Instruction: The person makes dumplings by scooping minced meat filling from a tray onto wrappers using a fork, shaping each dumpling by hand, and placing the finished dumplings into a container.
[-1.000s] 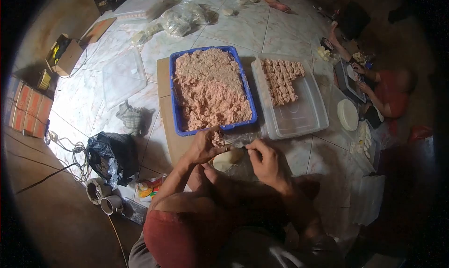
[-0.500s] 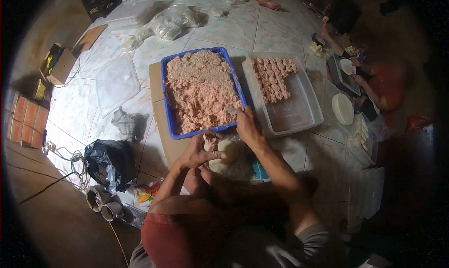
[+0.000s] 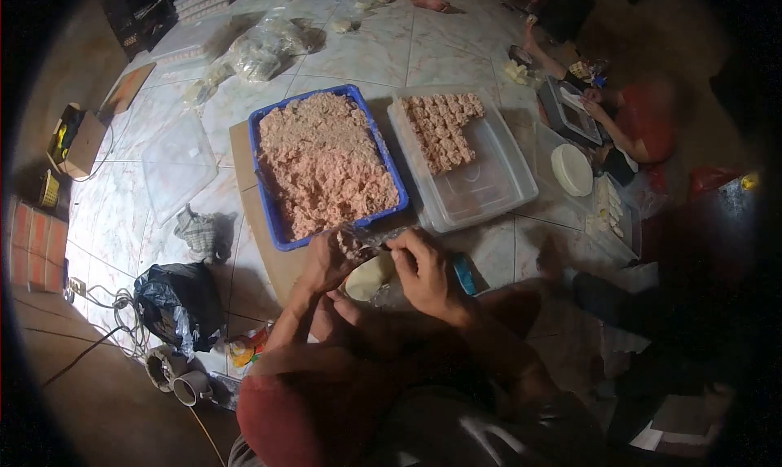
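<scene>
Minced filling, pink and coarse: filling most of a blue tray, which is resting on a cardboard sheet in front of the seated person. Left hand: curling around a small portion of the same mince, just beyond the tray's near edge. Right hand: hovering close by on the other side, thumb and forefinger drawing nearly together; from where I am standing, I cannot tell what they are gripping. Pale round stack: sitting between and below the two hands. Clear container: standing just beside the tray, rows of shaped mince pieces occupying its far left part. Teal item: lying beyond the right hand's outer side. Off to the left, in order: a flat clear lid lying on the tiles, a crumpled cloth resting below it, a black plastic bag slumping nearer, a mug lying tipped. Far right: a co-worker in red, working over a dark tray.
</scene>
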A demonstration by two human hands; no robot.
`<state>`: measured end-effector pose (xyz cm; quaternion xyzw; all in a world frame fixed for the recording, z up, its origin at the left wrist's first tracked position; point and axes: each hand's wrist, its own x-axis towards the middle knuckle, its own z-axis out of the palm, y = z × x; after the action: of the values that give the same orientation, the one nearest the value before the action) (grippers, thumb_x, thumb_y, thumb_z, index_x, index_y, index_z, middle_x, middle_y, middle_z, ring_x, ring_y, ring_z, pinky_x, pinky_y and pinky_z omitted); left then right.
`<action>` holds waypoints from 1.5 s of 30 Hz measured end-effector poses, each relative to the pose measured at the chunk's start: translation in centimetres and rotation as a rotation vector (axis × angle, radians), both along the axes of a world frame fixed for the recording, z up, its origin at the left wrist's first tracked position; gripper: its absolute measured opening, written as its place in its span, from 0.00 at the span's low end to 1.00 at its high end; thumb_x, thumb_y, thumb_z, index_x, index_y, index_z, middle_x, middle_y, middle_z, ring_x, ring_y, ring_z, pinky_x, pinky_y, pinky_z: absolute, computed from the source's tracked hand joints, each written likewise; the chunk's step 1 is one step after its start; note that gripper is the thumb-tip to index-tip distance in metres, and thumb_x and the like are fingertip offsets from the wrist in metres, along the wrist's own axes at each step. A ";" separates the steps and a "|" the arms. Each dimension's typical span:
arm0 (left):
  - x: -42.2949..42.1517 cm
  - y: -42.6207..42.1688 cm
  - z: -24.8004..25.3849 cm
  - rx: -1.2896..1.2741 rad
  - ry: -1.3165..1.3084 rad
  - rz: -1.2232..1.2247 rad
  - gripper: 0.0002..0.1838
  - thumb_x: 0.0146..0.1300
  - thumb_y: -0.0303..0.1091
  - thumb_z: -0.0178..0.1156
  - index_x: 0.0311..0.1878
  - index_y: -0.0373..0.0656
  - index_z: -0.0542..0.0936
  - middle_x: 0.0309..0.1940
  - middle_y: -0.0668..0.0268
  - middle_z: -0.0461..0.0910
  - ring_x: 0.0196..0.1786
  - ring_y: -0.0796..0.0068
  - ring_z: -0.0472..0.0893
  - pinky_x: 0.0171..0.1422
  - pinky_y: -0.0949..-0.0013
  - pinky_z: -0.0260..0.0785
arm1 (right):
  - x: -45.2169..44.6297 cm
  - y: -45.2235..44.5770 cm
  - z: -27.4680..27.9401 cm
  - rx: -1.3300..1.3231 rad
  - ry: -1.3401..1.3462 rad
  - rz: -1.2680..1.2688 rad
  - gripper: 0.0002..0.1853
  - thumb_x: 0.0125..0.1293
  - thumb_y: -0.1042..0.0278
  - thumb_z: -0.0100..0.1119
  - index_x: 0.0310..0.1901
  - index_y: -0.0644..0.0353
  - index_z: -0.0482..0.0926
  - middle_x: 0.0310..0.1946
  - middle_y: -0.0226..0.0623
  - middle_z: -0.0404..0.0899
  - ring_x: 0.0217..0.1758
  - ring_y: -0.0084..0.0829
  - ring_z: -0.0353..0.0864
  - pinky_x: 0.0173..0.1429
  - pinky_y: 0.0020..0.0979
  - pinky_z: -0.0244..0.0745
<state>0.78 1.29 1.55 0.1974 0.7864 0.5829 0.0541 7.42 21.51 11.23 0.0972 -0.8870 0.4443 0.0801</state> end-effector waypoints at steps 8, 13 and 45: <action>0.6 -1.2 2.6 0.198 -0.440 0.060 0.33 0.53 0.40 0.80 0.56 0.31 0.76 0.44 0.57 0.81 0.44 0.72 0.81 0.47 0.67 0.76 | 0.1 0.0 0.2 -0.008 -0.052 0.022 0.05 0.67 0.78 0.58 0.43 0.66 0.79 0.35 0.46 0.81 0.37 0.44 0.82 0.43 0.36 0.76; -0.4 -1.4 0.3 0.090 -0.047 -0.055 0.29 0.53 0.36 0.77 0.53 0.32 0.75 0.40 0.55 0.81 0.39 0.66 0.80 0.45 0.63 0.77 | -0.1 -0.4 -1.4 0.109 0.009 0.078 0.06 0.63 0.81 0.55 0.40 0.65 0.78 0.36 0.49 0.78 0.46 0.50 0.80 0.50 0.41 0.74; 0.0 -1.2 1.5 0.058 -0.218 -0.117 0.20 0.54 0.38 0.77 0.45 0.36 0.83 0.32 0.65 0.82 0.36 0.75 0.78 0.44 0.66 0.73 | -4.4 1.0 -1.5 0.002 0.131 0.186 0.06 0.67 0.78 0.56 0.44 0.66 0.79 0.40 0.48 0.78 0.44 0.52 0.81 0.46 0.42 0.76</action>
<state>0.74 0.09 3.08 0.1797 0.7459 0.6191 0.1676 2.98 22.48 9.75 0.2078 -0.8674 0.4418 0.0963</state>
